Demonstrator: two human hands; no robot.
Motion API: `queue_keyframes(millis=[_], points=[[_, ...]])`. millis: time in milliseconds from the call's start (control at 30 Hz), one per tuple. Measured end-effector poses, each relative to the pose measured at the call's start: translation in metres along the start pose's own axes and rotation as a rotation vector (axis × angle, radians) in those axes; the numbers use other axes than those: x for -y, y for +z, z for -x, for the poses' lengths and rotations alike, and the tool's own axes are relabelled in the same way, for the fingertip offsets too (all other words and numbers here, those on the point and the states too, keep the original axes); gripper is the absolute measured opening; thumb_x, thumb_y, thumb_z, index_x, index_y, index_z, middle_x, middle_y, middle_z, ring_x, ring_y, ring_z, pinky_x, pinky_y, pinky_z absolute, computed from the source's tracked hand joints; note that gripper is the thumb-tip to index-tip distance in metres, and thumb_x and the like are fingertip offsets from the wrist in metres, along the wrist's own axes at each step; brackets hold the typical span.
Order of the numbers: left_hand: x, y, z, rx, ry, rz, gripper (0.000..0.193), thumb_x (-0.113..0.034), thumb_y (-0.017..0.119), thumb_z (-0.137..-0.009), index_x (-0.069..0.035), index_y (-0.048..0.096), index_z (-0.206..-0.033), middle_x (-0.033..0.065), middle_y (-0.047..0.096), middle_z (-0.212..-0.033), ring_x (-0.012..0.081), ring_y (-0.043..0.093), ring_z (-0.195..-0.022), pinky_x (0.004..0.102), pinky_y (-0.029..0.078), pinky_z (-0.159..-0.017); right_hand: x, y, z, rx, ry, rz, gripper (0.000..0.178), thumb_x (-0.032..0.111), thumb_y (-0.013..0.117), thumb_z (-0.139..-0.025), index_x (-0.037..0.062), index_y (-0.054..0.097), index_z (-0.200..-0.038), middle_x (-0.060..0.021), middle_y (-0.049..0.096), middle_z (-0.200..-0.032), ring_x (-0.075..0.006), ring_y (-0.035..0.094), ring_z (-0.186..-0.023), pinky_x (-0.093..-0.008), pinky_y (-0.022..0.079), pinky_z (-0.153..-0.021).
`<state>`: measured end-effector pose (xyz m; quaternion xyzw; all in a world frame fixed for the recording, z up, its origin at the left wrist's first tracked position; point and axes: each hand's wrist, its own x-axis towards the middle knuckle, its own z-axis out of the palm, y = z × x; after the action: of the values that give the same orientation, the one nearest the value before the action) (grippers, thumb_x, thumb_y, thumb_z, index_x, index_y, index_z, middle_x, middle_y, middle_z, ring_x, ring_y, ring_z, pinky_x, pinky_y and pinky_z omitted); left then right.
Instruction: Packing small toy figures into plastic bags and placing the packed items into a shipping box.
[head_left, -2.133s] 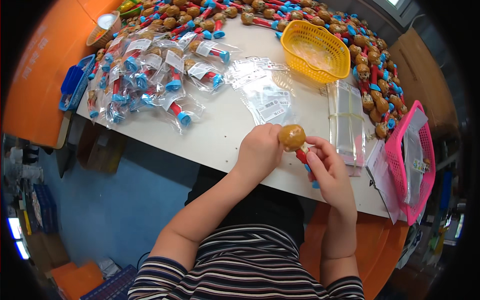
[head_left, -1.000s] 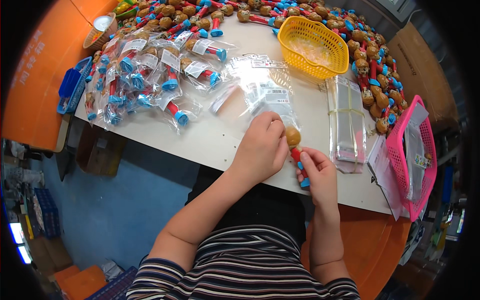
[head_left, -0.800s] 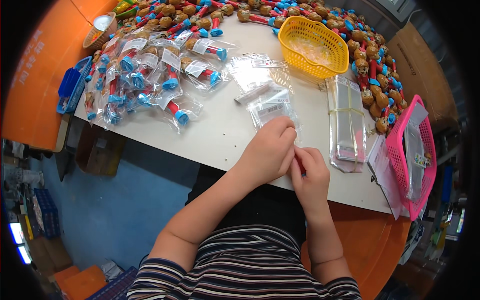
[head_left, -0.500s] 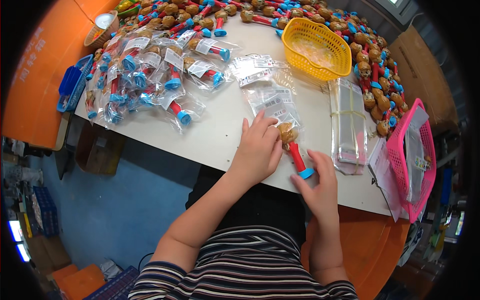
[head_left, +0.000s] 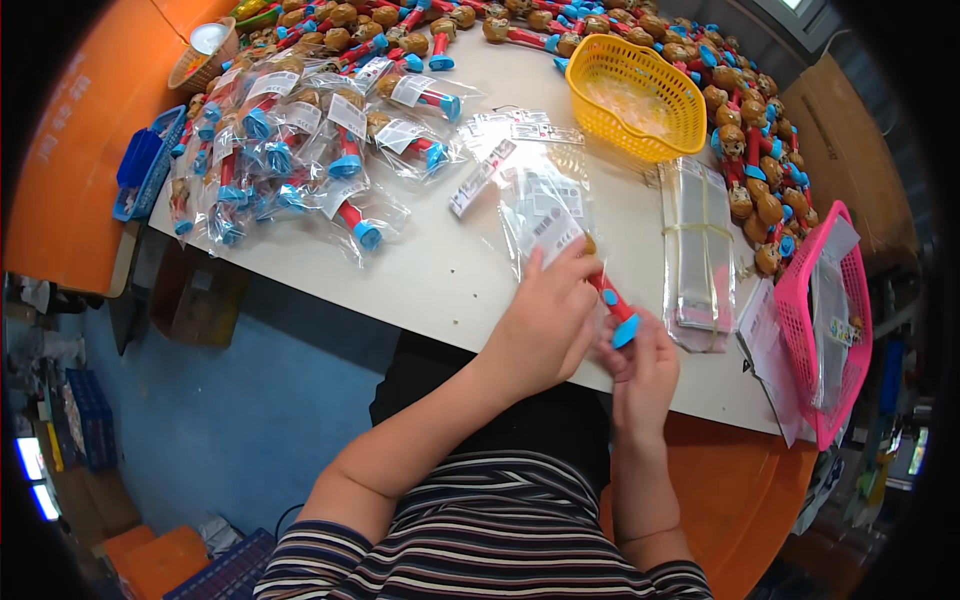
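A toy figure [head_left: 611, 292] with a red stick body and a blue foot lies slantwise between my hands at the table's near edge. My left hand [head_left: 545, 325] is closed over its upper end, hiding most of the brown head. Its fingertips meet a small white printed label [head_left: 550, 238] on the clear plastic bags. My right hand [head_left: 645, 375] is closed around the toy's blue foot from below, with what looks like clear film at its fingers. Ahead of the hands lie flat clear bags [head_left: 570, 190] with labels, and a narrow printed paper strip [head_left: 482, 178] beside them.
Bagged toys [head_left: 300, 150] are heaped at the left. Loose toys [head_left: 740, 130] line the far and right edges. A yellow basket [head_left: 690, 140], a banded stack of clear bags [head_left: 698, 250] and a pink basket [head_left: 858, 290] stand on the right. A blue tray [head_left: 125, 205] sits at the left edge.
The toy has tilted and its foot has shifted slightly up and right. My right hand has closed on the foot. My left hand has moved right over the head. The strip now lies apart, left of the bags.
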<state>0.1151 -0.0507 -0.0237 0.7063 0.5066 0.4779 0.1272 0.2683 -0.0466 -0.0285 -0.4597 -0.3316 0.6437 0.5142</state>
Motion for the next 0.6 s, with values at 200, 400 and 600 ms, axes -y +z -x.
queue_keyframes(millis=[200, 400, 600], points=[[0.007, -0.007, 0.002, 0.049, 0.005, 0.124, 0.013, 0.001, 0.058, -0.084, -0.003, 0.051, -0.093, 0.0155, 0.060, -0.116, 0.0456, 0.049, -0.126, 0.0647, 0.024, -0.109, -0.005, -0.013, -0.005, 0.260, -0.508, 0.733, 0.023, 0.001, 0.071, -0.084, -0.0016, 0.066, -0.106, -0.0093, 0.068, -0.096, -0.0116, 0.066, -0.076, -0.0236, 0.052, -0.063], [0.003, -0.020, -0.008, 0.136, 0.026, 0.061, 0.010, 0.001, 0.058, -0.082, -0.002, 0.053, -0.090, 0.0149, 0.063, -0.106, 0.0436, 0.054, -0.121, 0.0637, 0.027, -0.109, 0.014, -0.007, -0.006, 0.471, -0.752, 0.997, 0.030, -0.002, 0.073, -0.077, 0.0018, 0.068, -0.106, -0.0110, 0.068, -0.098, -0.0163, 0.062, -0.067, -0.0238, 0.049, -0.060], [0.002, -0.016, 0.011, 0.135, -0.022, 0.044, 0.013, -0.002, 0.061, -0.081, -0.003, 0.056, -0.092, 0.0161, 0.063, -0.107, 0.0437, 0.054, -0.120, 0.0616, 0.029, -0.109, 0.005, -0.014, -0.001, 0.299, -0.260, 0.703, 0.030, -0.004, 0.073, -0.077, 0.0018, 0.068, -0.106, -0.0069, 0.067, -0.092, -0.0089, 0.058, -0.066, -0.0214, 0.045, -0.057]])
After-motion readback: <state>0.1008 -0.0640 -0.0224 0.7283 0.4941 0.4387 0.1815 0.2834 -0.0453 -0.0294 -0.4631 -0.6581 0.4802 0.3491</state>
